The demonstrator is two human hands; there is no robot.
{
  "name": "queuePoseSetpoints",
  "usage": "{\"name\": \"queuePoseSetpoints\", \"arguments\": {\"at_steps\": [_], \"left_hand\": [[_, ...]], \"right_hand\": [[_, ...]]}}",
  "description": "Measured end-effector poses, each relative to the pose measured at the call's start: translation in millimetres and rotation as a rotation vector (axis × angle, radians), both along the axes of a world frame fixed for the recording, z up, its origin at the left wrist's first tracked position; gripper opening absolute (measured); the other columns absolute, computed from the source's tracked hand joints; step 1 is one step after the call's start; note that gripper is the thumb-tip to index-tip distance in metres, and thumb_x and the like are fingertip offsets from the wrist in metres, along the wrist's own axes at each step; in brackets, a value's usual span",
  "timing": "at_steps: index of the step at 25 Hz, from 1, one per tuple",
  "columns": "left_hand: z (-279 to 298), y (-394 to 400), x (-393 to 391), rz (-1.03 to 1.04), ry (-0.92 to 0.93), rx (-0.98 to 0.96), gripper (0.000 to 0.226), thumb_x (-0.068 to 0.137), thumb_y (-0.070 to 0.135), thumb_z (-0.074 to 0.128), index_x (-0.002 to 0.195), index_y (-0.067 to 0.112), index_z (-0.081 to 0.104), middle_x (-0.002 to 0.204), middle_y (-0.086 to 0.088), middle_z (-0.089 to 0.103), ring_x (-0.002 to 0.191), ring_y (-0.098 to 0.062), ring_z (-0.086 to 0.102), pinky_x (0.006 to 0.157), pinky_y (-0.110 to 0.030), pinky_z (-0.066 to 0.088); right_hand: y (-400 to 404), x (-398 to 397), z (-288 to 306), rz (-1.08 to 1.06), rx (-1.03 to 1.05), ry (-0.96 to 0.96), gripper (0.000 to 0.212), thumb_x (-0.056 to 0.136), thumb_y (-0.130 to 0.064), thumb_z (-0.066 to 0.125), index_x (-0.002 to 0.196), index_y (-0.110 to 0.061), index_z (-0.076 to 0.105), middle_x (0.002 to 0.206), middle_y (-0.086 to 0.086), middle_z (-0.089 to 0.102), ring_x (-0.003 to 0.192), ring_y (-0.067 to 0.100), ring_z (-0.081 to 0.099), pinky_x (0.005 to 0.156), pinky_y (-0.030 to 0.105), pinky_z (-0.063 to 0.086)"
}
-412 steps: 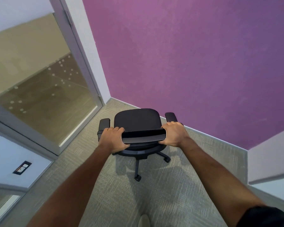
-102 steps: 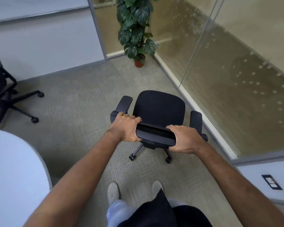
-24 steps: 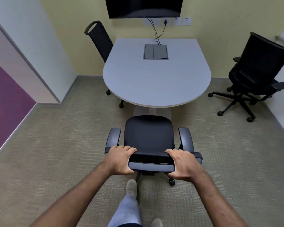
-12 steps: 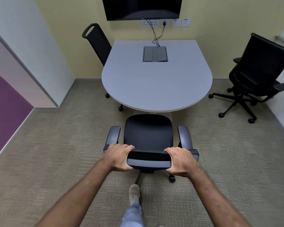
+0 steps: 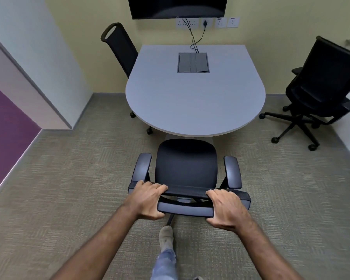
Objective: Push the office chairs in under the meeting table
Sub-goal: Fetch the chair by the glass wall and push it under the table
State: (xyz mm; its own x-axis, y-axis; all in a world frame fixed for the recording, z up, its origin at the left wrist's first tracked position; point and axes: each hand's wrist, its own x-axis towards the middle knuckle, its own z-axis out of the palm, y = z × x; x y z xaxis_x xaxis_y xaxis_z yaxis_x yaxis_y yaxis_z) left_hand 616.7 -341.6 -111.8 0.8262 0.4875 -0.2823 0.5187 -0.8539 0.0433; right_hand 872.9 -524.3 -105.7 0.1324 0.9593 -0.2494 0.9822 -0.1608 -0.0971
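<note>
A black office chair [image 5: 187, 164] with grey armrests stands in front of me, facing the rounded end of the grey meeting table [image 5: 194, 102]. Its seat front sits right at the table's edge. My left hand [image 5: 148, 200] grips the left end of the backrest top and my right hand [image 5: 225, 209] grips the right end. A second black chair [image 5: 119, 45] is tucked in at the table's far left side. A third black chair [image 5: 319, 85] stands apart from the table at the right.
A dark screen [image 5: 178, 7] hangs on the yellow wall behind the table, with cables running down to a grey cable box [image 5: 192, 62] in the tabletop. A white wall corner [image 5: 49, 81] juts out at left. My foot [image 5: 166, 236] is under the chair's back.
The chair has rolled forward with both hands on its backrest. Its seat front has come up to the table's rounded edge, and the table looms closer.
</note>
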Motion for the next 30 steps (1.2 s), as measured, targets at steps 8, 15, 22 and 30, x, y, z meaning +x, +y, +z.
{"name": "queuePoseSetpoints", "arguments": {"at_steps": [8,15,22,30], "left_hand": [[-0.6,-2.7,18.2,-0.038,-0.022,0.035,0.092,0.066,0.076,0.048,0.145,0.028,0.046,0.134,0.003,0.068,0.115,-0.025,0.065,0.102,-0.048,0.042],[-1.5,-13.0,18.9,-0.034,-0.019,0.034,0.089,0.067,0.074,0.05,0.143,0.027,0.047,0.131,0.003,0.069,0.113,-0.025,0.065,0.101,-0.045,0.042],[-5.5,-4.6,10.3,-0.022,-0.039,0.067,0.087,0.067,0.073,0.049,0.14,0.027,0.049,0.126,0.003,0.071,0.109,-0.025,0.067,0.1,-0.046,0.041],[-3.5,13.5,29.5,0.017,-0.091,0.065,0.083,0.066,0.076,0.047,0.134,0.028,0.051,0.118,0.004,0.072,0.104,-0.026,0.067,0.094,-0.047,0.042]], "right_hand": [[-3.6,19.8,4.4,0.002,0.032,0.011,0.067,0.071,-0.059,0.061,0.129,-0.027,0.057,0.113,-0.007,0.069,0.105,0.02,0.062,0.095,0.038,0.049],[-6.7,26.7,2.2,0.018,0.024,0.007,0.068,0.072,-0.06,0.062,0.131,-0.028,0.059,0.114,-0.007,0.071,0.108,0.018,0.065,0.098,0.037,0.049],[1.5,16.7,-0.9,0.024,0.052,0.004,0.07,0.07,-0.06,0.062,0.132,-0.028,0.062,0.115,-0.006,0.074,0.109,0.019,0.067,0.098,0.038,0.051],[26.9,37.1,7.2,-0.014,0.084,0.006,0.069,0.067,-0.061,0.06,0.129,-0.031,0.067,0.11,-0.011,0.076,0.103,0.016,0.071,0.088,0.035,0.054]]}}
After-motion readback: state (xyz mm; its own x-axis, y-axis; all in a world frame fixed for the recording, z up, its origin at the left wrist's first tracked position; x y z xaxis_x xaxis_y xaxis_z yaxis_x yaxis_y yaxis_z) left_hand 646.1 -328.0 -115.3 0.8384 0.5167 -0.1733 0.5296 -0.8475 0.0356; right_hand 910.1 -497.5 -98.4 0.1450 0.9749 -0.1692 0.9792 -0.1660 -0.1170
